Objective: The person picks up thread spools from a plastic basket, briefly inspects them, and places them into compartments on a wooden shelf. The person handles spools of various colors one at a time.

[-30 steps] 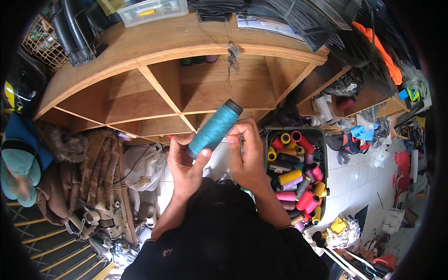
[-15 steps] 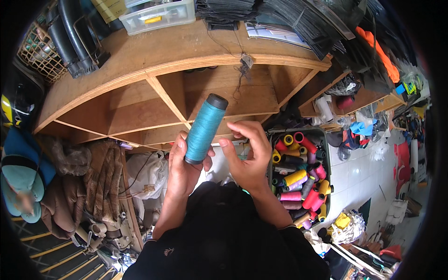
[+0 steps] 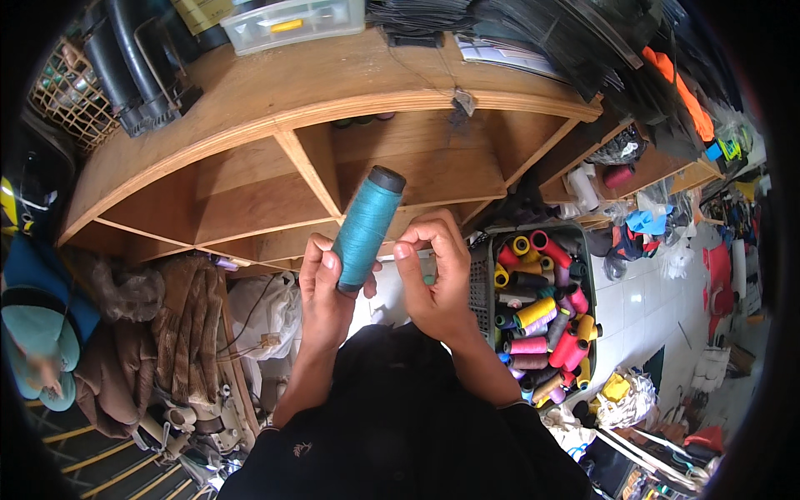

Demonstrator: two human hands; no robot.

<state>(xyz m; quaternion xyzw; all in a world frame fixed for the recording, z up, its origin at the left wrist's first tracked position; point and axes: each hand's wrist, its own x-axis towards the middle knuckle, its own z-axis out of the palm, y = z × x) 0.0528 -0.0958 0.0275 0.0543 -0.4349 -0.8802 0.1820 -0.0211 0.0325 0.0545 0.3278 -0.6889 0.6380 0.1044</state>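
Observation:
A tall spool of teal thread [image 3: 367, 232] with a black top end stands tilted in front of my chest. My left hand [image 3: 323, 287] wraps round its lower part, thumb on the near side and fingertips showing past its right edge. Just right of the spool, my right hand [image 3: 437, 271] has its thumb and index finger pinched together. A faint strand of thread seems to run from the spool to that pinch; its end is too thin to make out.
Ahead is a wooden shelf unit [image 3: 242, 117] with open compartments. A crate [image 3: 481, 287] full of colourful thread spools [image 3: 537, 312] stands right. A clear plastic box [image 3: 296, 25] and black sheets [image 3: 425, 17] lie on top. Folded brown cloth [image 3: 187, 329] hangs left.
My right thumb and index finger have come together in a pinch beside the spool. The spool stays in my left hand, and the view has shifted slightly.

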